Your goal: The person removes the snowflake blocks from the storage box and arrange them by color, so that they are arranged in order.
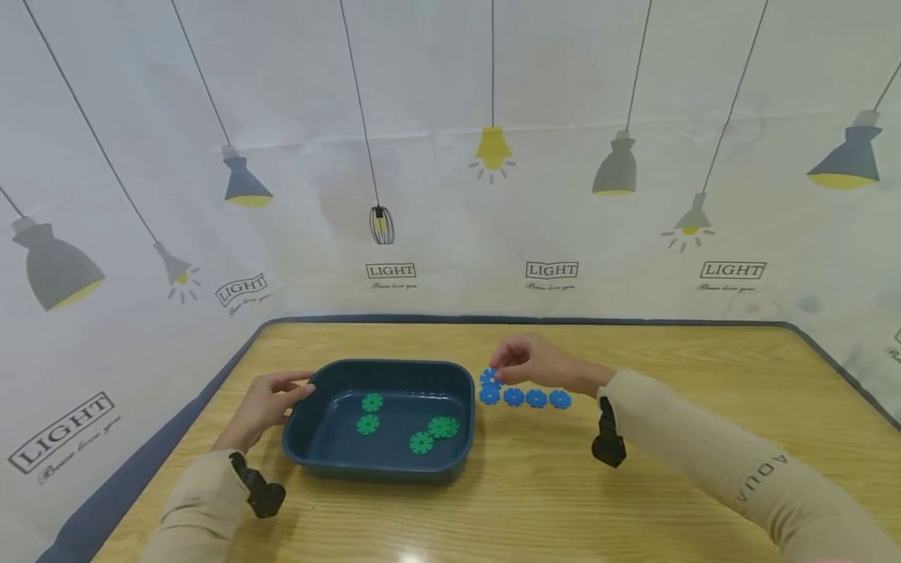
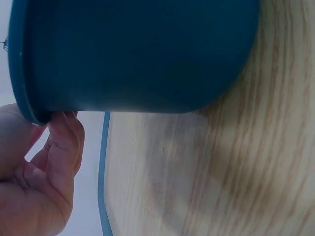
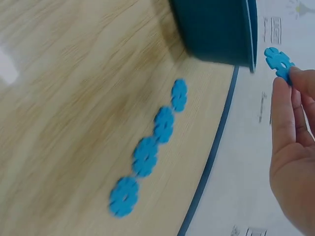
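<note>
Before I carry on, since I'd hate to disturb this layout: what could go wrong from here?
The held blue disc is pinched near its edge by the right hand, so it may slip. Dropped, it could knock the four blue discs lined up on the table. The left hand grips the tub's rim; a tug might shift the green discs inside.

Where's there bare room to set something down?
Bare wood on the table lies nearer than the blue discs, between tray and right sleeve; a narrower strip runs behind the tray. Crowded: just right of the tray, with blue discs and right grip.
</note>
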Motion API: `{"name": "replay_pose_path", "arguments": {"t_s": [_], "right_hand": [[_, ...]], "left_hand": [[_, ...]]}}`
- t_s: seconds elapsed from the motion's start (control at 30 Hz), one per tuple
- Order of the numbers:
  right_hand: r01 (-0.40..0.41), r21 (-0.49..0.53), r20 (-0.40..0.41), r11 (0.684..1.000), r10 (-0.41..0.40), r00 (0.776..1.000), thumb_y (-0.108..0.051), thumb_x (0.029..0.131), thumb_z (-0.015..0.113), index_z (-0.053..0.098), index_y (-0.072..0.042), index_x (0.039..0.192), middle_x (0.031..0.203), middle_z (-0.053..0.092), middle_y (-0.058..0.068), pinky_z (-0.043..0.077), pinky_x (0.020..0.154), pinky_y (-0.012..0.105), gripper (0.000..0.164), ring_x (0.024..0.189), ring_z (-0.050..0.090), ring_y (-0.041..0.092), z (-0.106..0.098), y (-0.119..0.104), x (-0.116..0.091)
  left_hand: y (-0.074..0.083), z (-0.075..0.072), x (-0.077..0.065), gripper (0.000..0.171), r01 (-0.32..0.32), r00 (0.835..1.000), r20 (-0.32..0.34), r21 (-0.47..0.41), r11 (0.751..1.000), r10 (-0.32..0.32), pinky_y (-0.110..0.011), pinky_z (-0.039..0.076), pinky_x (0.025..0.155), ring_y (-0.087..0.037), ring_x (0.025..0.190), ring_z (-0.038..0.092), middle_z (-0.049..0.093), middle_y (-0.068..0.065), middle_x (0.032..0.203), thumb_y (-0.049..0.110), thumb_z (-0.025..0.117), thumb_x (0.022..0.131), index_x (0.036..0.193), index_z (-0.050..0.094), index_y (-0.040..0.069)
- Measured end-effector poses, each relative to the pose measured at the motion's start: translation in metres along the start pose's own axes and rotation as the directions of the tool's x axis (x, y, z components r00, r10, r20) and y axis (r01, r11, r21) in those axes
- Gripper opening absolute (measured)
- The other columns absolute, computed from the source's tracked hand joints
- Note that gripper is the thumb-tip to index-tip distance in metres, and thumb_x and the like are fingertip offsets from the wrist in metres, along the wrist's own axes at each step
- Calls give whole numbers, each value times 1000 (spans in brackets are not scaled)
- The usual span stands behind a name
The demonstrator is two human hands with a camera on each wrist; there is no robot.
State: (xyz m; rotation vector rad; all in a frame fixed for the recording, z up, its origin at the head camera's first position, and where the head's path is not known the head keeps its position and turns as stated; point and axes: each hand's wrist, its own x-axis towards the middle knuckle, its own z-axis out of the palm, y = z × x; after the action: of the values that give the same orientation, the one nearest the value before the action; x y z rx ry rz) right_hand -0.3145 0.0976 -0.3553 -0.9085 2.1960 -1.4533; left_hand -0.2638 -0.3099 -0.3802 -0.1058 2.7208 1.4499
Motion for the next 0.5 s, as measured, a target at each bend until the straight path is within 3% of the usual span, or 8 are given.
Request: {"name": "replay_pose_path", "arguments": {"t_s": [0.13,0.5], "right_hand": [[-51,16,-44,999,52,998,-7,85,58,57,6,97,87,59,9,46,76,46,18,79,57,25,-15,11,-23],[-112,16,-190,994,113,975,-10,85,60,56,9,101,90,59,10,47,77,41,26,85,57,27,-43,44,-67]], "left_hand": [[0,1,0,45,1,1000,-2,-6,1000,-1,-33,50,63,-18,82,57,55,-18,104,23,58,87,125,49,1],[-1,1,-2,44,-34,999,-11,11,999,35,-29,49,58,-16,78,57,56,-17,101,21,58,87,124,49,0]]}}
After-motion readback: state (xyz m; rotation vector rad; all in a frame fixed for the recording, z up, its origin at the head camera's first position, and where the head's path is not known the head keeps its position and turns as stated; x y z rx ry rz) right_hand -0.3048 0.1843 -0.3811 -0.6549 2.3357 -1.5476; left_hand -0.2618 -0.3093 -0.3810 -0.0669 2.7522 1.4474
